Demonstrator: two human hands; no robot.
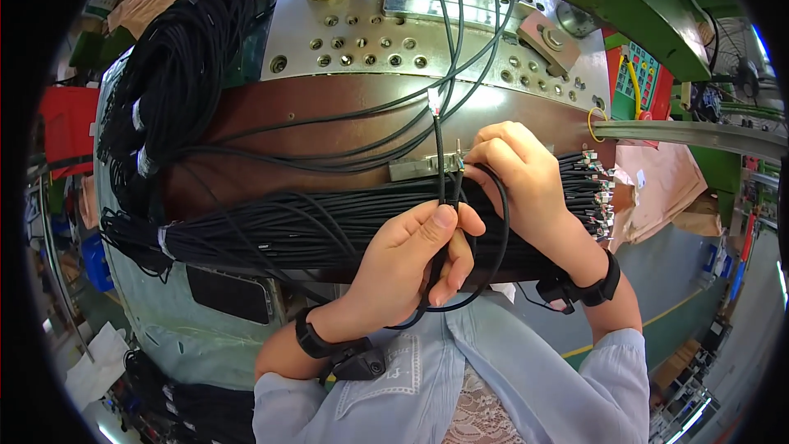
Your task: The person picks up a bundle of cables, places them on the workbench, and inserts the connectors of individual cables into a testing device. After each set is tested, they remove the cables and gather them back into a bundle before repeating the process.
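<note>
My left hand (411, 256) is closed round a black cable (440, 144) that stands up out of its grip, with a pale connector end (434, 103) at the top. The thumb presses the cable against the fingers. Just to the right, my right hand (519, 177) pinches a black cable near its end, where small thin coloured wires (462, 166) show. From there the cable (504, 234) loops down and round below my left hand. Right behind the fingertips lies a small metal fixture block (415, 168). Whether both ends belong to one cable, I cannot tell.
A thick bundle of black cables (271, 226) lies across the brown bench, wire ends (604, 189) at the right. More coiled cables (185, 49) hang at the left. Behind is a drilled metal plate (345, 41) with a clamp block (549, 41). A dark phone (230, 294) lies front left.
</note>
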